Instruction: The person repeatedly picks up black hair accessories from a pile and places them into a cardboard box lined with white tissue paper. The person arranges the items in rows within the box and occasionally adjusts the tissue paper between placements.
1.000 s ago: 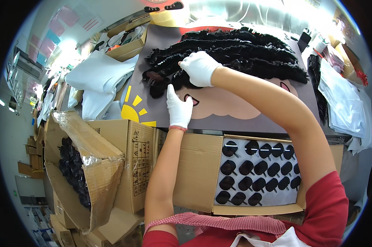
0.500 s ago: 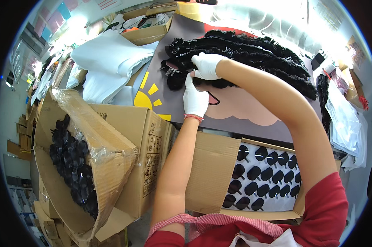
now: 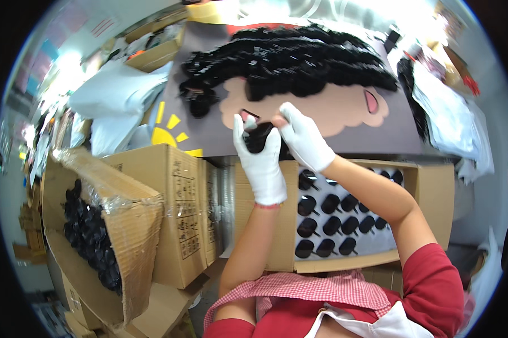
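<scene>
In my gloved left hand (image 3: 263, 172) lies a dark, glossy rounded piece (image 3: 258, 139), cupped between thumb and fingers. My gloved right hand (image 3: 307, 141) is right beside it, fingers closed at its upper edge; what they pinch is hidden. A bare fingertip shows through that glove. Both hands are over the near part of a printed board (image 3: 209, 135) with a cartoon picture. Farther back on the board lie long rows of black, shiny, fluffy-looking pieces (image 3: 299, 62). A small dark clump (image 3: 202, 102) sits at their left end.
Below my right forearm stands an open carton (image 3: 434, 214) holding rows of black round pieces with short stems (image 3: 307, 227). At left, a tilted carton (image 3: 133, 225) holds a heap of black glossy pieces (image 3: 90, 239). White cloth or sheeting (image 3: 113, 101) lies back left; wrapped bundles (image 3: 445, 118) lie at right.
Both hands have drawn back from the dark clump at the rows' left end toward me. A dark glossy piece now shows in my left hand. The whole view has shifted.
</scene>
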`<state>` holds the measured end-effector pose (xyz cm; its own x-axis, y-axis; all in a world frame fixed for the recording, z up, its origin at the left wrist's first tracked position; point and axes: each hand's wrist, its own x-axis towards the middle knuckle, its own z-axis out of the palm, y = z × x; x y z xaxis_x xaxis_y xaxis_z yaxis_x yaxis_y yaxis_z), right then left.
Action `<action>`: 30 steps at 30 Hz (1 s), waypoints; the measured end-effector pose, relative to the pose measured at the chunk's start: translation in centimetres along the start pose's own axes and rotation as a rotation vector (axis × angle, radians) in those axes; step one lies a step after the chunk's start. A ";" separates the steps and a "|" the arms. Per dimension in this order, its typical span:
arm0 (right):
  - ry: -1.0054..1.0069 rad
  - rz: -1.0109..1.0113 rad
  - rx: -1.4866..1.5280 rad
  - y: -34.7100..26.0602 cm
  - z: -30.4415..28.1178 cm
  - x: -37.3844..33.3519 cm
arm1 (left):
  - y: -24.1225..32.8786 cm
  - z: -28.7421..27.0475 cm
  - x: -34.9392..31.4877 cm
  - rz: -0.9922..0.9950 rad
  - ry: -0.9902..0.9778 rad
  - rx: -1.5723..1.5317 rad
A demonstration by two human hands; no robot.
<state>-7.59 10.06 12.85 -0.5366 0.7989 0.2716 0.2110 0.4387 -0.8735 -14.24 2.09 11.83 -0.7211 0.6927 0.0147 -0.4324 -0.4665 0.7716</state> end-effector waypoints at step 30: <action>-0.283 0.812 -0.981 6.0 -25.5 -37.1 | -7.4 -0.9 -17.5 -1.374 -0.636 0.146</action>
<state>34.37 -6.45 7.87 -0.1018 0.9152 -0.3899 0.9946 0.0863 -0.0573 1.14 -7.03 5.28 0.5460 0.6634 -0.5116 -0.4702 0.7481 0.4683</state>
